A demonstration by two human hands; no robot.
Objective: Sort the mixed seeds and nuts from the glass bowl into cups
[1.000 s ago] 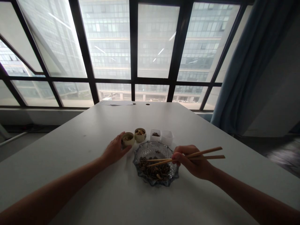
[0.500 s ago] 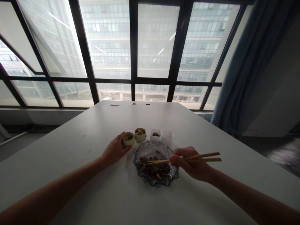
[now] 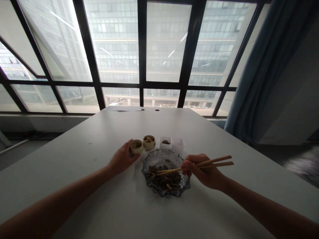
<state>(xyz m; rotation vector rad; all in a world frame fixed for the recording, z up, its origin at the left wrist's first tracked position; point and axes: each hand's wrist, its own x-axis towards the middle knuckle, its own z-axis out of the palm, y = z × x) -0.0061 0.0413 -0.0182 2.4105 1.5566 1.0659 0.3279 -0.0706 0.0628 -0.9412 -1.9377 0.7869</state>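
Note:
My left hand (image 3: 122, 156) is wrapped round the left side of a small cream cup (image 3: 136, 147) with some dark bits inside. In my right hand (image 3: 202, 171) is a pair of wooden chopsticks (image 3: 216, 163), their tips together among the dark, seed-like pieces (image 3: 163, 179) in a scalloped glass bowl (image 3: 185, 191). Whether the tips pinch a piece is too small to tell. A second cream cup (image 3: 149, 143) holds light brown nuts. Beside it stand a white square container (image 3: 165, 143) with a few dark pieces and another white container (image 3: 178, 145).
The white table (image 3: 99, 196) stretches away to large windows with dark frames. Papers (image 3: 123, 108) lie at its far edge, beside two dark round holes. A blue curtain (image 3: 251, 89) hangs on the right.
The rear ends of the chopsticks have risen slightly and spread a little apart, and my right hand has tilted with them. My left hand stays at the cup.

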